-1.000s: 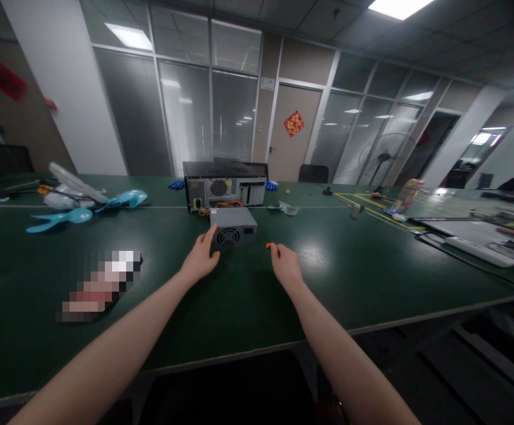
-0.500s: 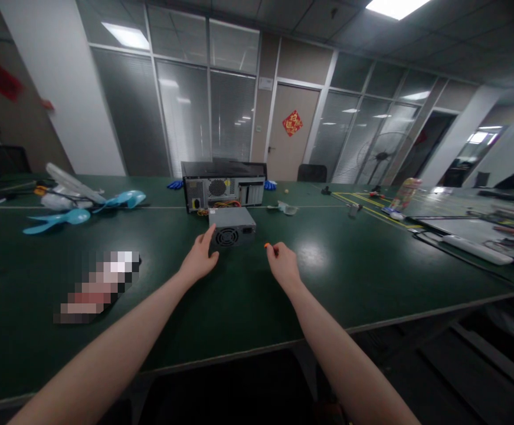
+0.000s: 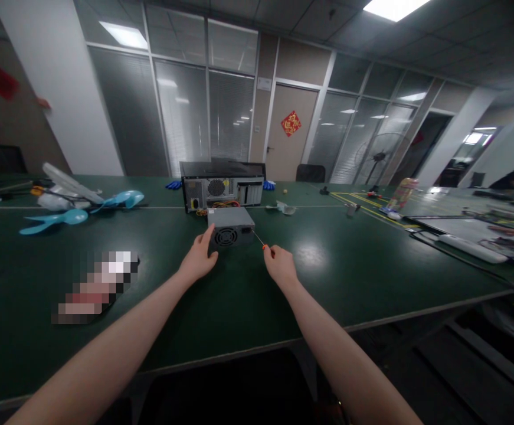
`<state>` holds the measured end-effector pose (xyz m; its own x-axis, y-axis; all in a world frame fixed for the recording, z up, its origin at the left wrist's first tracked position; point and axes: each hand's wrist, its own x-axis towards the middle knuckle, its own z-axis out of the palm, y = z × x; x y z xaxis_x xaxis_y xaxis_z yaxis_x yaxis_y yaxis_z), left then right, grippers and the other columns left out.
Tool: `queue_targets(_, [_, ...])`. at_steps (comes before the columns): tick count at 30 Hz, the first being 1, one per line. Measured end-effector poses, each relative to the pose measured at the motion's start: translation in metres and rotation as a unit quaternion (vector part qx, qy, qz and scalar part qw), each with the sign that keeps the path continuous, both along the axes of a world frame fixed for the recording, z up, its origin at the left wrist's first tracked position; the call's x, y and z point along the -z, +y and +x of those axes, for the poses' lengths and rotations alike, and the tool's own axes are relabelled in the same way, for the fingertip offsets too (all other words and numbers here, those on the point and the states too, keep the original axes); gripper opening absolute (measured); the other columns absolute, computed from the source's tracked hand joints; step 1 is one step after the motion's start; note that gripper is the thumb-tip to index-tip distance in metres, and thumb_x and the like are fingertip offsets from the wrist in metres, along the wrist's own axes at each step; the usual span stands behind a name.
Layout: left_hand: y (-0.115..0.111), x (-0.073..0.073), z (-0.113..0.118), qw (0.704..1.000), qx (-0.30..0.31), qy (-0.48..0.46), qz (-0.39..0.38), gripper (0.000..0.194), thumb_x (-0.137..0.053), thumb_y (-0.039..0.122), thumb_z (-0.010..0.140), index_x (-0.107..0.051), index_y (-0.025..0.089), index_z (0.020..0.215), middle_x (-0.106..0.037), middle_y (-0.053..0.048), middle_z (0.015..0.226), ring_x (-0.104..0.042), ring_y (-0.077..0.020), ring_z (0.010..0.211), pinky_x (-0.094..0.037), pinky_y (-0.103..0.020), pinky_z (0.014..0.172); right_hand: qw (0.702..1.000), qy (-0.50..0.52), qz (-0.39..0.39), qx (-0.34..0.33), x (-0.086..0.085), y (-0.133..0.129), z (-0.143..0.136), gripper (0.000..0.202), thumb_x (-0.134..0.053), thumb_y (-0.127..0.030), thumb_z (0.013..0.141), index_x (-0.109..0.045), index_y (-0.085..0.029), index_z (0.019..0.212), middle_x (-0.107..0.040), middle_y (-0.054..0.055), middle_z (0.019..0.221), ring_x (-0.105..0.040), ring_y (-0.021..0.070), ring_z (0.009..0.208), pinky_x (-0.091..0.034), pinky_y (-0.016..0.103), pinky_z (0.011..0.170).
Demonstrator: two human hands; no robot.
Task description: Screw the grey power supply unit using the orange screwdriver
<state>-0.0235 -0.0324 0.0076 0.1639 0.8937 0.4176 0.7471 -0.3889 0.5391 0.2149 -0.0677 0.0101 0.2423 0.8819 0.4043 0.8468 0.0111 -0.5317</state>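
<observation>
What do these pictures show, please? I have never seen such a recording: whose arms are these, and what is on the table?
There is no robot: these are a person's two bare arms. One camera, worn on the head, takes every picture, looking forward and down over the green table. The left hand rests against a grey metal box with a round fan grille, probably a power supply. The right hand holds a thin tool, probably a screwdriver, pointing toward the box; contact is unclear. Behind the box is a computer case. On the left lie light-blue blades and a pixelated object I cannot identify.
</observation>
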Motion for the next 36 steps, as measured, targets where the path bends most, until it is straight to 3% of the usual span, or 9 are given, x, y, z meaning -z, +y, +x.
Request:
queue_targets(11, [0.000,0.002,0.000,1.000,0.010,-0.003,0.013,0.074,-0.050,0.030,0.076,-0.012,0.027,0.139,-0.036,-0.012,0.128,-0.044,-0.0249,0.113,-0.037,-0.041,0.092,1.000,0.001,0.014,0.002,0.007,-0.003,-0.006,0.031,-0.036,-0.038,0.086,-0.055,-0.017,0.074,-0.058,0.005,0.070,-0.052,0.0129,0.060,-0.031,0.022,0.052])
queue_targets(17, [-0.007,-0.002,0.004,0.998,-0.040,-0.035,0.038,0.068,-0.049,0.027,0.077,-0.016,0.026,0.137,-0.038,-0.011,0.121,-0.050,-0.0214,0.104,-0.040,-0.038,0.088,0.999,0.029,0.029,0.002,0.006,-0.003,-0.005,0.029,-0.039,-0.039,0.083,-0.056,-0.018,0.073,-0.060,0.005,0.069,-0.054,0.0142,0.061,-0.033,0.023,0.052])
queue_targets(22, [-0.015,-0.009,0.006,0.991,-0.072,-0.063,0.098,0.056,-0.046,0.023,0.078,-0.027,0.024,0.131,-0.041,-0.009,0.113,-0.051,-0.0180,0.097,-0.042,-0.035,0.085,0.997,0.072,0.028,-0.007,0.007,0.001,-0.001,0.027,-0.041,-0.039,0.080,-0.057,-0.019,0.072,-0.061,0.004,0.066,-0.057,0.0152,0.061,-0.036,0.023,0.052])
queue_targets(26, [-0.024,-0.012,0.012,0.993,-0.033,-0.047,0.100,0.042,-0.046,0.021,0.078,-0.041,0.023,0.120,-0.044,-0.007,0.111,-0.052,-0.0154,0.091,-0.044,-0.031,0.081,0.991,0.123,-0.016,-0.055,0.005,0.006,0.005,0.028,-0.042,-0.042,0.079,-0.056,-0.018,0.073,-0.060,0.003,0.065,-0.057,0.0135,0.053,-0.037,0.022,0.045])
queue_targets(30, [-0.032,-0.010,0.024,0.997,0.031,-0.037,0.057,0.030,-0.045,0.020,0.078,-0.050,0.023,0.108,-0.046,-0.005,0.108,-0.053,-0.0122,0.078,-0.045,-0.029,0.075,0.964,0.215,-0.117,-0.108,0.002,0.013,0.011,0.028,-0.046,-0.044,0.077,-0.055,-0.017,0.079,-0.061,0.003,0.064,-0.056,0.0117,0.043,-0.039,0.020,0.038])
queue_targets(33, [-0.033,-0.007,0.041,0.996,0.068,-0.051,-0.003,0.019,-0.048,0.021,0.075,-0.056,0.020,0.093,-0.052,-0.004,0.095,-0.053,-0.0122,0.073,-0.045,-0.028,0.071,0.927,0.294,-0.194,-0.130,-0.002,0.020,0.013,0.025,-0.050,-0.040,0.076,-0.053,-0.016,0.080,-0.061,0.004,0.061,-0.058,0.0136,0.046,-0.041,0.021,0.038])
queue_targets(36, [-0.029,-0.008,0.068,0.975,0.104,-0.137,-0.143,0.015,-0.052,0.026,0.074,-0.054,0.017,0.086,-0.055,-0.003,0.080,-0.053,-0.0123,0.066,-0.046,-0.027,0.062,0.885,0.356,-0.250,-0.168,-0.010,0.023,0.014,0.024,-0.054,-0.038,0.074,-0.053,-0.014,0.077,-0.063,0.005,0.062,-0.058,0.0125,0.048,-0.041,0.020,0.040])
